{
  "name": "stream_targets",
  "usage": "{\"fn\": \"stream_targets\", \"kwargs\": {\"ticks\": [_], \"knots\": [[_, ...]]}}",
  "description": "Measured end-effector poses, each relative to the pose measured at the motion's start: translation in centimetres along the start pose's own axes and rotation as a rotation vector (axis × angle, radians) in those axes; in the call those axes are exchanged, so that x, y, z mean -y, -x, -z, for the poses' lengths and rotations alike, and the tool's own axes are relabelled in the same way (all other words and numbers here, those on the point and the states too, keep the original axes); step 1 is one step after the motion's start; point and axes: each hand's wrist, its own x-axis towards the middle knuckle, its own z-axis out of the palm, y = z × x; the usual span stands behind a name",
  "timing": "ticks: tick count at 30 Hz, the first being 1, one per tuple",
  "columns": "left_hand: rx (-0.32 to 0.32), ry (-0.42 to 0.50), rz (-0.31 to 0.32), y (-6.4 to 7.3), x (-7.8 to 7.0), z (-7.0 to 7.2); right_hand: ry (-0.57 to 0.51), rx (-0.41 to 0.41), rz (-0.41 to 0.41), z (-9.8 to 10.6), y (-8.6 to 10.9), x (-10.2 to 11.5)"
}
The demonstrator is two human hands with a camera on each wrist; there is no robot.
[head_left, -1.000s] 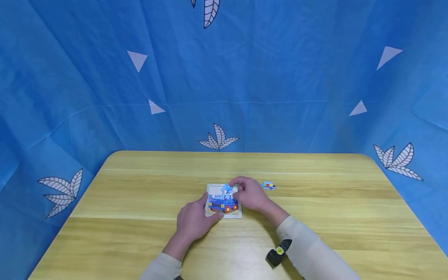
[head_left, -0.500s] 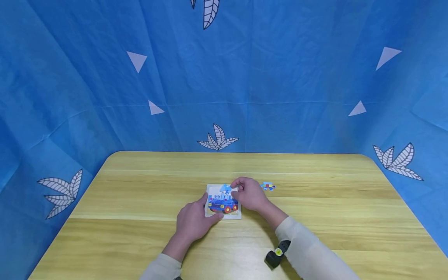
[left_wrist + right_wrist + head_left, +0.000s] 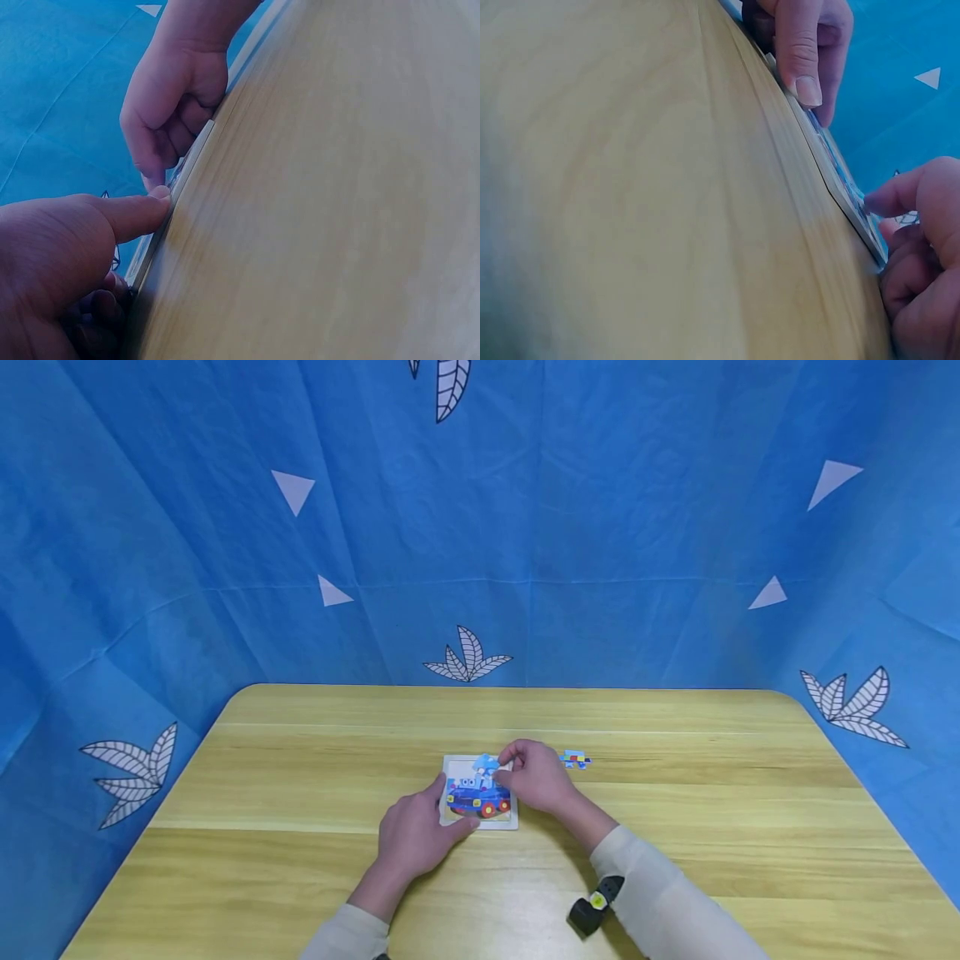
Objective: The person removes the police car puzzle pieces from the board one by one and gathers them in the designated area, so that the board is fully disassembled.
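A square picture puzzle board (image 3: 501, 825) with a pale rim lies on the table, showing a blue vehicle with red wheels. My left hand (image 3: 416, 831) grips its near left corner, the thumb along the front rim and the fingers at the left side. Over the board's upper right part, my right hand (image 3: 536, 777) pinches a light-blue puzzle piece (image 3: 484, 763) between thumb and index finger. That piece looks slightly askew in the head view; its right end is hidden by the fingertips. Both wrist views show the board (image 3: 832, 184) edge-on, so its pieces are hard to make out.
Just right of the right hand, loose puzzle material (image 3: 576, 758) with blue, red and yellow patches lies on the wooden table (image 3: 675, 827). A blue cloth (image 3: 600, 527) with leaf and triangle prints hangs behind the table. A black strap device (image 3: 596, 906) is on the right wrist.
The light-blue piece has shifted and turned slightly within the board's upper right part, along with small movements of the right fingertips. The left hand and the board stay in place.
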Motion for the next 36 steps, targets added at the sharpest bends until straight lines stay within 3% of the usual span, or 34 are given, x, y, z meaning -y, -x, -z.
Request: {"fn": "stream_targets", "kwargs": {"ticks": [8, 26, 36], "knots": [[-0.002, 0.006, 0.001, -0.02, 0.00, -0.06, -0.053, 0.013, -0.015, 0.16, 0.05, -0.13], [-0.004, 0.005, 0.007, -0.02, 0.08, -0.11, -0.024, -0.007, 0.049, 0.33, 0.11, -0.59], [-0.008, 0.002, 0.002, -0.01, 0.14, -0.20, -0.016, 0.021, 0.069, 0.31, 0.11, -0.45]]}}
